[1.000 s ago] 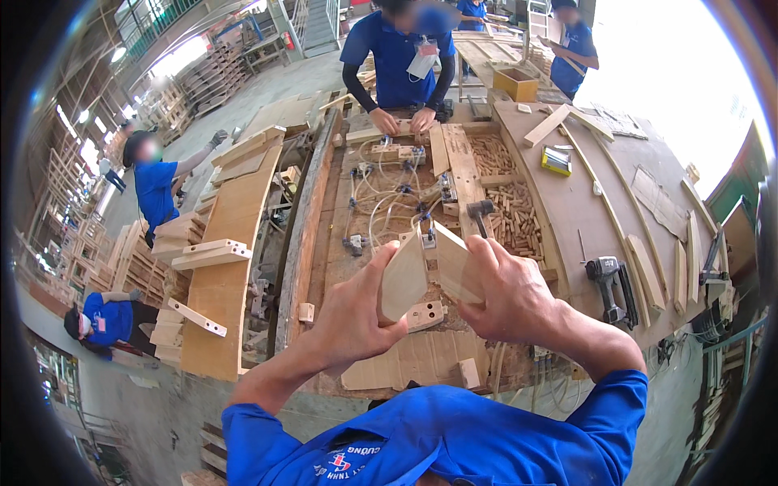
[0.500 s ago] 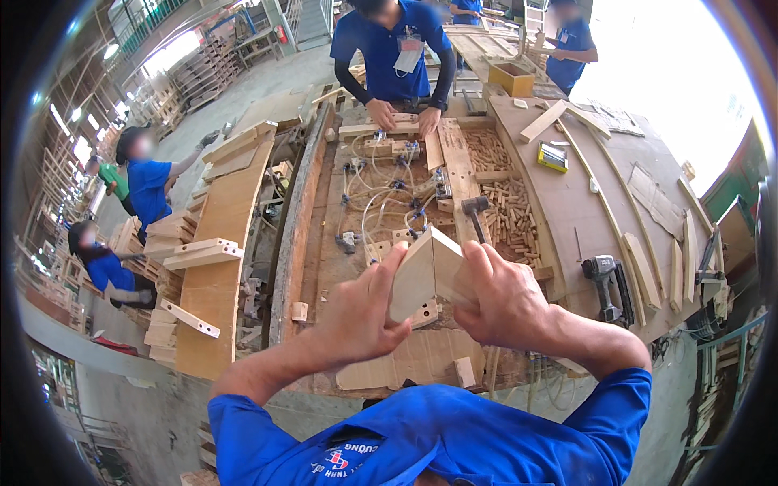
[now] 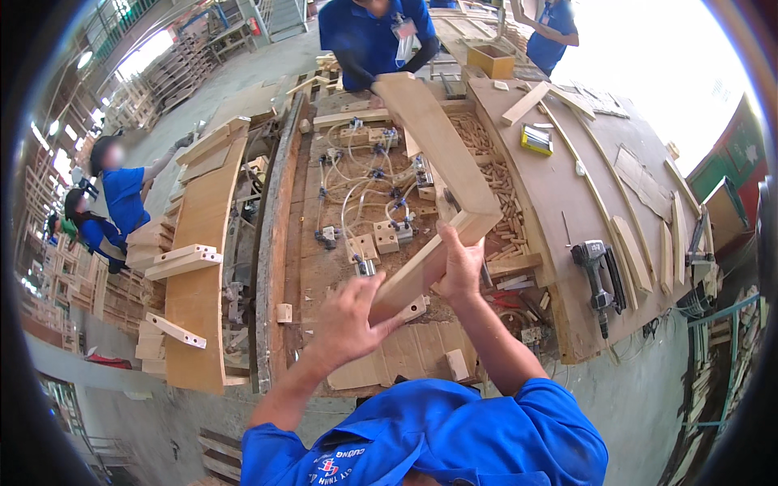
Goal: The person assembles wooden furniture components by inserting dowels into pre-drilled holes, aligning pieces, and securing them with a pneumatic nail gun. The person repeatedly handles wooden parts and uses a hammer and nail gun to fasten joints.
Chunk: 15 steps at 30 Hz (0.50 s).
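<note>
A wooden corner piece (image 3: 454, 166), two pale boards joined at an angle, is held up above the workbench. My right hand (image 3: 462, 263) grips it just below the corner, with the thumb on the narrow edge. Around the lower end of the shorter board, my left hand (image 3: 352, 320) is closed, its thumb beneath. The longer board stretches away toward a co-worker in blue across the bench. Under the piece lies a jig with metal clamps, wooden blocks (image 3: 386, 235) and clear looping hoses (image 3: 348, 194); the raised boards hide part of it.
Wooden dowels (image 3: 506, 202) fill a trough right of the jig. On the right-hand table lie a nail gun (image 3: 596, 275), a yellow box (image 3: 536, 139) and wood strips (image 3: 632, 251). Drilled wooden pieces (image 3: 177, 330) rest on a plywood board (image 3: 207, 300) at left. Several co-workers stand around.
The corner piece has been turned and raised, so its longer board now points away from me. My right hand has moved inward below the corner; my left hand is at the shorter board's lower end.
</note>
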Motion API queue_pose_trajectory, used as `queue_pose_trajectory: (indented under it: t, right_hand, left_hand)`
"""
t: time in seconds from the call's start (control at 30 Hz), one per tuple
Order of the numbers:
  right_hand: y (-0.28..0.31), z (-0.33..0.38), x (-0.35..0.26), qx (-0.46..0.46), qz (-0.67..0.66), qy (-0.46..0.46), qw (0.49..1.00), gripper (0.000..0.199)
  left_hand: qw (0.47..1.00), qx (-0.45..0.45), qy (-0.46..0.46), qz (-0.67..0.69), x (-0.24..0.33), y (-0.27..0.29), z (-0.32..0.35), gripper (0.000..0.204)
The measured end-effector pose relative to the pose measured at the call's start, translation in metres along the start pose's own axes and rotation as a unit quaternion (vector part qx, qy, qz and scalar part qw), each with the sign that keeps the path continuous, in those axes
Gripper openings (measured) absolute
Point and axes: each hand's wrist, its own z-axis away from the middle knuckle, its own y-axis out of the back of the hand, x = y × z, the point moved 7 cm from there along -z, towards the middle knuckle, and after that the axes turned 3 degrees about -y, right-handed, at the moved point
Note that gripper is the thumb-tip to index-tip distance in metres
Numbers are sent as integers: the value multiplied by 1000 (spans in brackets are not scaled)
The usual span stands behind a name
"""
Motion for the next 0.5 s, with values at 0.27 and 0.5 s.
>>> queue_pose_trajectory:
  t: [0.27, 0.5]
  right_hand:
    - [73, 45, 79, 12, 89, -264, 960, 55]
    - [174, 92, 64, -57, 269, -347, 897, 44]
  left_hand:
    - [997, -64, 32, 7, -57, -73, 40, 73]
    - [987, -156, 21, 15, -114, -92, 44, 69]
